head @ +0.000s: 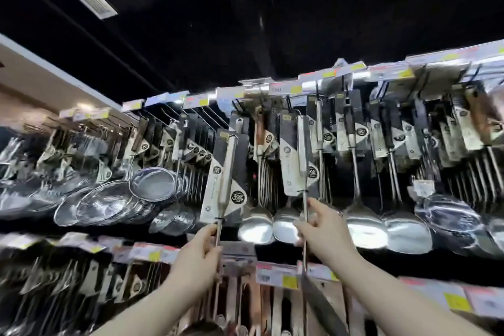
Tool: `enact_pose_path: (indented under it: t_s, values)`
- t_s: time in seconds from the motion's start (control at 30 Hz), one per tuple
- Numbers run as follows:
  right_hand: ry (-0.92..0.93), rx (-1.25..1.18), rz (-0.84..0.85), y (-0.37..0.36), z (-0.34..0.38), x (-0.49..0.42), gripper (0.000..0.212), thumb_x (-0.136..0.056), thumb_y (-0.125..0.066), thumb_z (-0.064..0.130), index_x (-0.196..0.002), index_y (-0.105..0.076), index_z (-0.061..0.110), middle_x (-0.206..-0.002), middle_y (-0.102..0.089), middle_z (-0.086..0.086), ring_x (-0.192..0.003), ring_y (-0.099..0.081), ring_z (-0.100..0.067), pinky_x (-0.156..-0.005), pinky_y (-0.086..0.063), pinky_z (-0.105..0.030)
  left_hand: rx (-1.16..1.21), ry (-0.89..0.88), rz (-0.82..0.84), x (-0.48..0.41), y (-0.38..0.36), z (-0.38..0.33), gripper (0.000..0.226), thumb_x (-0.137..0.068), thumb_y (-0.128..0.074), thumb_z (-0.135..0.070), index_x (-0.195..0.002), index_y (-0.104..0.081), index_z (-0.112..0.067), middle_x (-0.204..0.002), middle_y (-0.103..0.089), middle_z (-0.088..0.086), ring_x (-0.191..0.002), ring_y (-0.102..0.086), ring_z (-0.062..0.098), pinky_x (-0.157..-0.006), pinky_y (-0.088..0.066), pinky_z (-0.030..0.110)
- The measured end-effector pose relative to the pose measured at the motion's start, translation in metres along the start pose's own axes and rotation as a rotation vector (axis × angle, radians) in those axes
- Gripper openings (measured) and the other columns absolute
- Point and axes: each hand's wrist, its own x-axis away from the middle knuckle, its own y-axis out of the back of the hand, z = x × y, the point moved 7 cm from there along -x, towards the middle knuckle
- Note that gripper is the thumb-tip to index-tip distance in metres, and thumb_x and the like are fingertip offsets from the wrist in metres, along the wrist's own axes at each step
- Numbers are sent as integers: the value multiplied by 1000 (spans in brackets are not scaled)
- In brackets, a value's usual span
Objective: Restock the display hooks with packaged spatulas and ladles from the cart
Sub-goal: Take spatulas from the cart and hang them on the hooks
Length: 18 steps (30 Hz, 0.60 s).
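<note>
Here, two utensils raised to the rack

The left hand pinches the thin stem of a carded utensil, whose card rises above it. The right hand likewise grips a second carded utensil, held up among the hanging ladles.

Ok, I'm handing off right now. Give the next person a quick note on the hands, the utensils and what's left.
Left hand: pinching the metal shaft of a carded utensil, raised toward the upper hook row.
Right hand: gripping the shaft of a second carded utensil, its card top up at the hooks.
Display: hanging ladles and mesh strainers already fill the upper row.
Done: both pieces lifted to the display.
Left: seat both cards on hooks, release, fetch more. The cart is out of view.
</note>
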Motion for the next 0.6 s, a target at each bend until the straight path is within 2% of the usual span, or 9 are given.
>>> enact_pose_path:
  t_s: [0.07, 0.1, 0.13, 0.17, 0.27, 0.37, 0.47, 0.53, 0.6]
  values:
    - [4, 36, -54, 1, 0, -16, 62, -88, -58, 13, -145, -35, 20, -71, -61, -4, -52, -62, -7, -69, -56, -27, 43, -35, 0, -28, -6, 4, 43, -93, -48, -12, -135, -43, -24, -91, -64, 9, -60, -54, 12, -55, -50, 24]
    - [7, 61, -84, 3, 0, -22, 61, -89, -58, 12, -145, -35, 19, -73, -60, -6, -49, -58, -3, -65, -54, -17, 79, -56, -3, -39, -7, 5, 42, -94, -48, -11, -134, -44, -22, -83, -60, 2, -57, -52, 9, -47, -44, 16]
    - [7, 104, -114, 4, 1, -26, 59, -90, -57, 13, -145, -35, 18, -73, -59, -6, -49, -53, 1, -57, -47, -7, 114, -77, 1, -49, -8, 6, 41, -94, -47, -10, -133, -45, -21, -81, -57, -1, -57, -51, 6, -43, -38, 10]
    - [8, 153, -149, 5, 3, -30, 58, -90, -58, 14, -144, -36, 17, -73, -60, -6, -52, -51, 3, -51, -41, -5, 138, -95, 14, -60, -7, 6, 40, -94, -47, -10, -133, -46, -20, -82, -56, -3, -59, -50, 3, -43, -37, 8]
    - [7, 258, -195, -5, 6, -43, 58, -89, -59, 18, -143, -39, 19, -68, -65, -2, -63, -60, -7, -57, -43, -13, 153, -150, 49, -96, 1, 12, 42, -94, -46, -8, -135, -44, -16, -74, -55, -4, -53, -49, 1, -42, -39, 5]
    - [0, 259, -236, -27, 9, -60, 57, -89, -61, 20, -142, -41, 22, -64, -63, 1, -64, -62, -13, -63, -46, -27, 178, -166, 58, -139, 13, 28, 41, -92, -46, -7, -133, -45, -16, -72, -57, 6, -35, -53, 9, -39, -41, 19]
    - [11, 261, -280, -46, 16, -74, 58, -88, -62, 20, -142, -41, 21, -63, -62, 1, -61, -60, -12, -66, -46, -27, 166, -196, 43, -177, 24, 44, 40, -91, -45, -6, -130, -48, -17, -67, -57, 6, -52, -59, 26, -60, -52, 34]
    - [12, 272, -290, -59, 19, -82, 57, -88, -62, 20, -141, -42, 20, -62, -62, 1, -63, -63, -16, -69, -49, -29, 195, -207, 39, -196, 29, 54, 39, -90, -45, -6, -127, -50, -18, -64, -57, 6, -62, -56, 30, -75, -54, 48]
    - [5, 239, -299, -67, 20, -88, 58, -88, -62, 19, -142, -40, 21, -61, -61, 0, -66, -68, -20, -73, -53, -33, 214, -204, 37, -211, 31, 63, 41, -90, -44, -8, -129, -48, -21, -70, -58, 6, -63, -56, 29, -74, -51, 45]
